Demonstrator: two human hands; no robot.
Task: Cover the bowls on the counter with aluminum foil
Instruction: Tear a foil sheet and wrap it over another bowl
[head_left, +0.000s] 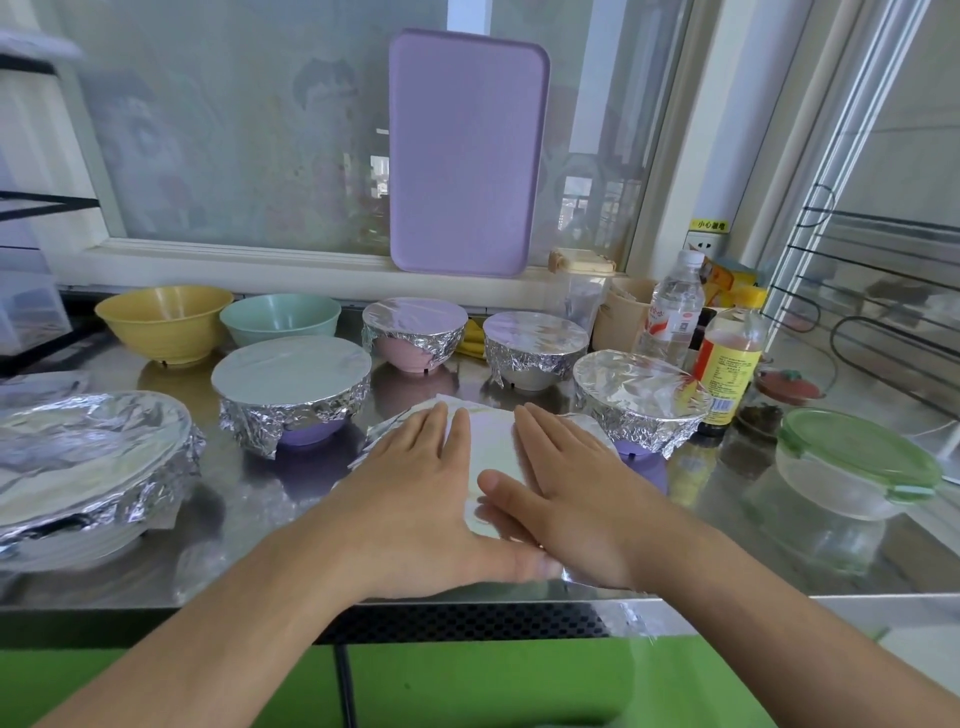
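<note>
A sheet of aluminum foil (491, 447) lies over something at the counter's front middle; what is under it is hidden. My left hand (415, 493) and my right hand (566, 493) both press flat on it, fingers straight, side by side. Several bowls around them wear crimped foil: a purple bowl (291, 400), a pink bowl (413, 327), a grey bowl (535, 345), another purple bowl (639, 400) and a large white bowl (83, 467) at the left. A yellow bowl (166, 322) and a teal bowl (280, 317) stand uncovered at the back left.
A purple cutting board (467, 150) leans on the window. At the right stand a water bottle (672, 306), a sauce bottle (730, 358), a beige cup (623, 312) and a glass container with a green lid (852, 462). The steel counter's front edge (156, 603) runs just below my wrists.
</note>
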